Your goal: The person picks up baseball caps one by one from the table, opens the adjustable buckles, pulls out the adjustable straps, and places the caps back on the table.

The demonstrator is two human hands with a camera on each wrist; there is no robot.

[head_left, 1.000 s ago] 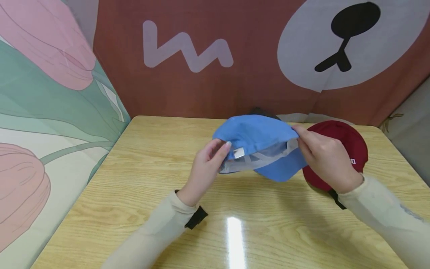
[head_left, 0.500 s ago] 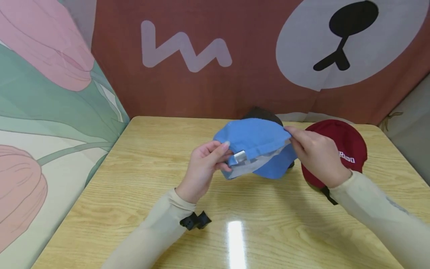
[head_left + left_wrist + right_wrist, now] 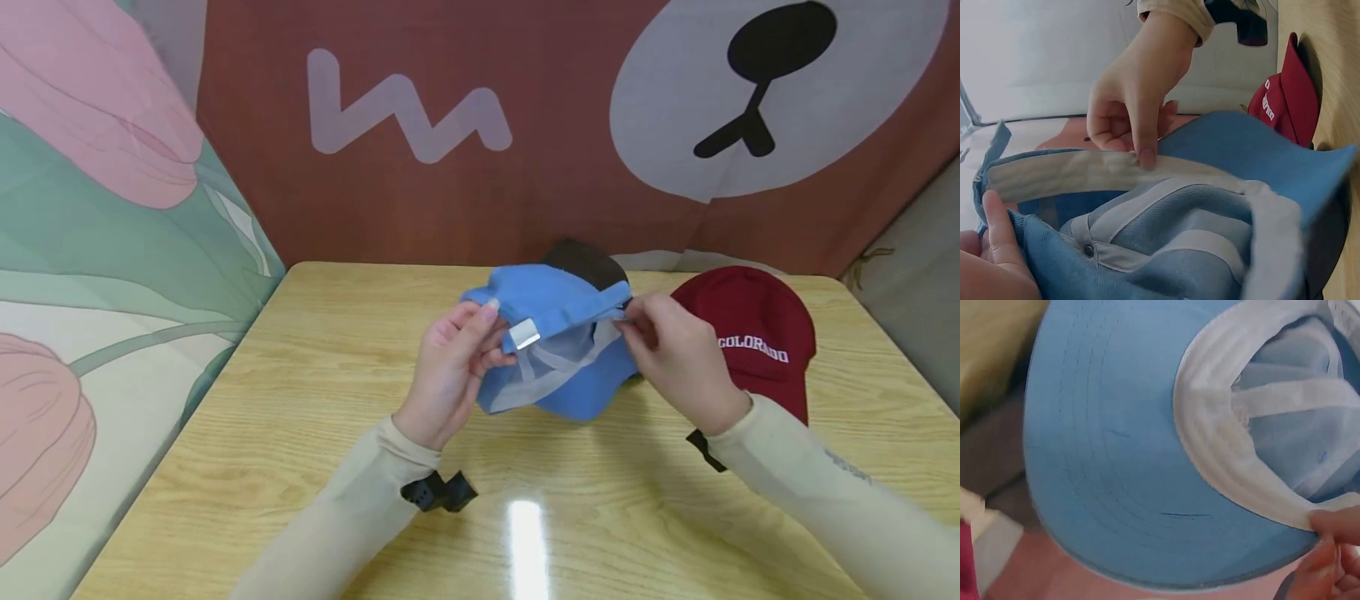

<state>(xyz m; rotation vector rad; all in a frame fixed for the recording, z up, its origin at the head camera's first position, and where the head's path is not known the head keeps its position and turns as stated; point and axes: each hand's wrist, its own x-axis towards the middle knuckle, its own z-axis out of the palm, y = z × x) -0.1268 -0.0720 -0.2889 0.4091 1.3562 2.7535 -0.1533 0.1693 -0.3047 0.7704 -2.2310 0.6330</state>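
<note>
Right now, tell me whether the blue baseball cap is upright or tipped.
Tipped: the head view shows the blue baseball cap slanted, its opening and white sweatband facing that camera.

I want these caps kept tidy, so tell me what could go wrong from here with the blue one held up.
The blue cap is pinched by its edge in the left hand and right hand, so it might slip if a pinch loosens. Lowering it could knock the dark cap close behind. The right sleeve overlaps the red cap in the head view and might brush it; contact is unclear.
</note>
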